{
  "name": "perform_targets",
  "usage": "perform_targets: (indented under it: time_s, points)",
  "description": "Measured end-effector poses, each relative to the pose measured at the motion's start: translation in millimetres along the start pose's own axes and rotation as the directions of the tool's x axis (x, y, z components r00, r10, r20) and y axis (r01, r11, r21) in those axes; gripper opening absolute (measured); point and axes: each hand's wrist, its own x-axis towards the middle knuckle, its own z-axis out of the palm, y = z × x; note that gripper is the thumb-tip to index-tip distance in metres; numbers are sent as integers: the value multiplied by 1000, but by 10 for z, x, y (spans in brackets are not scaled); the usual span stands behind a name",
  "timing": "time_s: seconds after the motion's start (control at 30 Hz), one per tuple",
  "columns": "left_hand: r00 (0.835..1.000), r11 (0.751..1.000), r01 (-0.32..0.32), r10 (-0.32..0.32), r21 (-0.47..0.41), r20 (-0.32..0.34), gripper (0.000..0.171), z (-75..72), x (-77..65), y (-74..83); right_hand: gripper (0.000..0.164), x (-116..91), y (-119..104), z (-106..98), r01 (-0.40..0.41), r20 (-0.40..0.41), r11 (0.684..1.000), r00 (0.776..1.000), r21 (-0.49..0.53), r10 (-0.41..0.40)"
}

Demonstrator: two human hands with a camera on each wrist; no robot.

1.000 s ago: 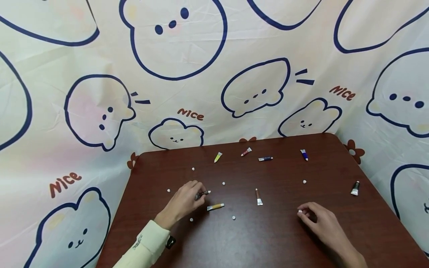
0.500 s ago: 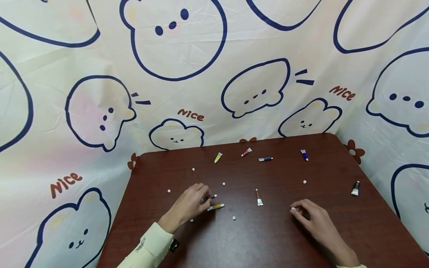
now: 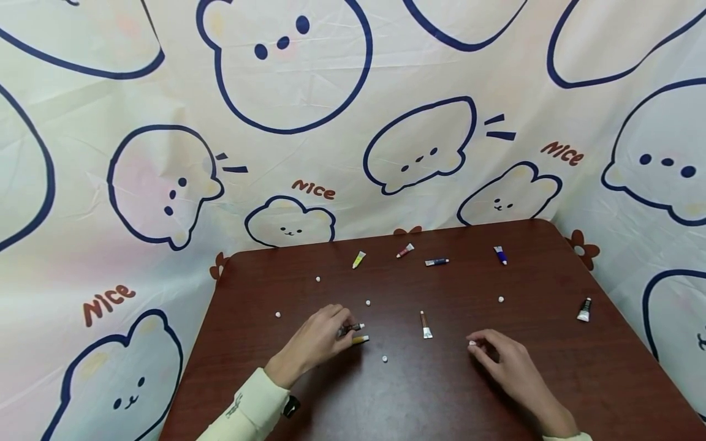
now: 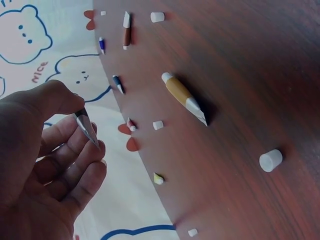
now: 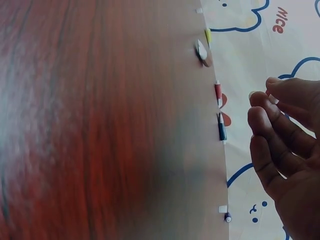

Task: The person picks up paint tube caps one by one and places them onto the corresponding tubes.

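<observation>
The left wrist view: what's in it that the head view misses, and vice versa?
Left wrist only: the palm of the left hand and the silver end of the ochre tube.
Head only: the right hand pinching a white cap, and the black tube at the right.
Both: the dark tube held in the left hand, the brown tube and loose caps.

Along the table's [image 3: 430,401] far edge, four tubes [image 3: 437,262] are lined up; a fifth tube [image 3: 584,310] is set by the right edge. Between the left hand [image 3: 315,340] and right hand [image 3: 506,360], a sixth tube [image 3: 426,326] is laid, a cap [image 3: 384,359] placed before it, leftward.
</observation>
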Motion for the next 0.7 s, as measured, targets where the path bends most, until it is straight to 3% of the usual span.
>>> perform_targets:
  time_s: [0.37, 0.7]
  points:
    - [1000, 1000, -17, 17, -24, -3, 16, 5, 15, 113, 23, 64, -95, 70, 16, -11, 998, 1000, 67, -16]
    - [995, 997, -75, 73, -19, -69, 22, 57, 5, 169, 24, 106, -199, 186, 32, -10, 995, 999, 97, -31]
